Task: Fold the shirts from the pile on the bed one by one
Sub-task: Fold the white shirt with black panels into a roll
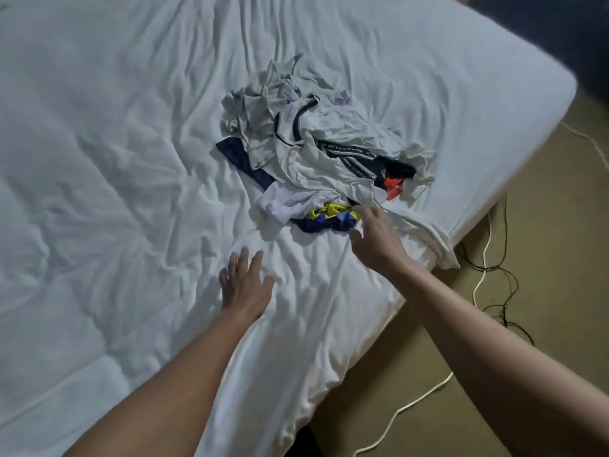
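Note:
A crumpled pile of shirts (316, 143) lies on the bed (99, 159), near its right edge. Most are white or pale grey; a navy one sticks out at the left, a blue and yellow shirt (329, 217) shows at the front, and an orange patch sits at the right. My right hand (375, 239) hovers at the pile's front edge beside the blue and yellow shirt, fingers spread and holding nothing. My left hand (245, 282) is stretched out flat over the sheet, a little short of the pile, fingers straight and apart.
The bed's rumpled white sheet spreads wide to the left and far side. The mattress edge (461, 225) runs diagonally at the right. On the tan floor (543, 258) beyond it lie a white cable (478, 285) and black cables (504, 291).

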`<state>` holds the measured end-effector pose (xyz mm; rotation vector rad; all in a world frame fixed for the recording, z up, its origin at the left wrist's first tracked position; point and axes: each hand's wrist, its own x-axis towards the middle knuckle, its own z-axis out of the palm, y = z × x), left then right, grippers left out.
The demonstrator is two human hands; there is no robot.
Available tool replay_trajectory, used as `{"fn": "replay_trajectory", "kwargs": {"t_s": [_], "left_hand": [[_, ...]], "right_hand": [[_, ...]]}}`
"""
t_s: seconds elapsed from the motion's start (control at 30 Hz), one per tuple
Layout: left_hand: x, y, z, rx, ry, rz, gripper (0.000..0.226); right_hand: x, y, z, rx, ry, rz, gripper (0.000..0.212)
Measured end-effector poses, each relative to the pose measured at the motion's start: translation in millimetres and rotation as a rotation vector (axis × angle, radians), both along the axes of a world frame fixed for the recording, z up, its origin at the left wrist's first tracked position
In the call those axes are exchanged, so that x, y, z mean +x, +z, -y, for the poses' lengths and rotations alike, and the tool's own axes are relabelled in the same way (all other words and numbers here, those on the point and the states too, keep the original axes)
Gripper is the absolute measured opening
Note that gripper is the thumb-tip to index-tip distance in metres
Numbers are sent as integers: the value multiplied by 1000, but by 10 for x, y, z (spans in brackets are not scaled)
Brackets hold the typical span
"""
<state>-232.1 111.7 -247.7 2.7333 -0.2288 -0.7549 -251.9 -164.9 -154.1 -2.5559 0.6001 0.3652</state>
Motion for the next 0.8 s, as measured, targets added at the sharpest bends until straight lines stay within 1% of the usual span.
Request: {"fn": "replay_trajectory", "kwargs": {"t_s": [0.1,0.13,0.23,0.33,0.47,0.5,0.63,0.73,0.8], "left_hand": [[47,-595,37,90,0,-91,69],[23,-763,22,108,-1,-67,70],[-84,-1079,-15,106,-6,116,69],[-107,-1289,-45,83,-26,210,72],[-109,-1372,-67,93,-25,237,71],[-99,-1360,-67,92,-29,225,71],[-37,-1246,-84,69,-41,95,70],[30,-1114,-97,48,-50,0,70],[138,-981,-85,56,-98,-85,74]], "right_hand": [[487,-340,320,-69,34,-8,55],[638,-454,414,-99,48,9,58],[1002,-760,638,-229,102,71,60],[1171,-1003,759,-312,153,86,46],[1093,-1112,845,-317,155,249,15],[1052,-1068,826,-316,143,273,12],[812,-733,524,-282,109,380,11],[498,-455,177,-177,108,460,13],[281,-264,-61,-120,113,488,17]]}}
